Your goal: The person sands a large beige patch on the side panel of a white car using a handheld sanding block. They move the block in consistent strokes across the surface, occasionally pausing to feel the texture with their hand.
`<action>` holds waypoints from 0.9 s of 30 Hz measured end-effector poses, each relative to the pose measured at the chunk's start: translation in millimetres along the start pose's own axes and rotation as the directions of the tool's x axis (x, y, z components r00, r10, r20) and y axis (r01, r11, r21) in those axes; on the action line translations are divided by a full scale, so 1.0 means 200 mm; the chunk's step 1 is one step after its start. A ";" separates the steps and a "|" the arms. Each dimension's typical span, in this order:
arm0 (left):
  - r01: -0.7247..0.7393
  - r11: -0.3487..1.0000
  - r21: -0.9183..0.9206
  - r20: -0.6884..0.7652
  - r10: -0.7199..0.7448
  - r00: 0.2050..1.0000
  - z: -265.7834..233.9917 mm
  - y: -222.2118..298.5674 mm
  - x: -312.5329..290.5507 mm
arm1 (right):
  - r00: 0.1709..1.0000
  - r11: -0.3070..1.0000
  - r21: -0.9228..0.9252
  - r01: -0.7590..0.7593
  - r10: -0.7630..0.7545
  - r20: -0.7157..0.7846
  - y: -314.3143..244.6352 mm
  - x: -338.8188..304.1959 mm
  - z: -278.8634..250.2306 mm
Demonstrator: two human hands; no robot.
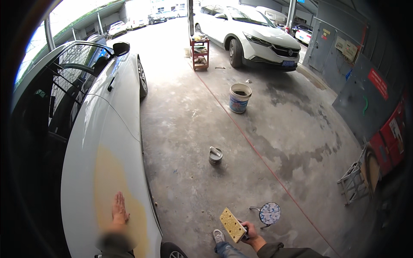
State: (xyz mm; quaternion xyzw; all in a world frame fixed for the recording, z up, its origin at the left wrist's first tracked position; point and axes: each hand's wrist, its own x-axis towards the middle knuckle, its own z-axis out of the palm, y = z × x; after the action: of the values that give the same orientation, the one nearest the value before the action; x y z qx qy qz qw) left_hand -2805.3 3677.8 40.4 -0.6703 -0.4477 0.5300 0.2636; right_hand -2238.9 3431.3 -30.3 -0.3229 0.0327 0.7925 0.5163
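On the left stands a white car [81, 172], its rear side panel bearing a broad, pale yellow patch of filler [105, 172]. My left hand [120, 209] lies on that patch, fingers stretched out and palm toward the panel. Away from the car, at the lower middle, my right hand [253, 234] is closed around the grip of a sanding block [232, 224]. The block's yellow, holed abrasive face is turned up and toward the car. How the fingers wrap the grip is partly hidden.
A round stool [270, 213] stands beside my right hand. Farther off are a small can [215, 157], a bucket [239, 99] and a red trolley [200, 55]. A red hose [258, 151] crosses the floor. Another white car [262, 36] is parked at the back.
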 end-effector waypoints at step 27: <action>0.096 0.919 -0.383 -0.053 -0.125 0.991 0.00 1.06 -1.92 | 0.981 0.994 -0.080 -0.068 0.081 0.176 0.46 -1.06 0.15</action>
State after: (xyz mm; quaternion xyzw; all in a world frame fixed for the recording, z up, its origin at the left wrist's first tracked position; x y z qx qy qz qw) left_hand -2751.8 3242.0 48.3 -0.7019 -0.5683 0.3918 0.1755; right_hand -2275.6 3230.6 83.1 -0.2677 -0.0311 0.8379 0.4747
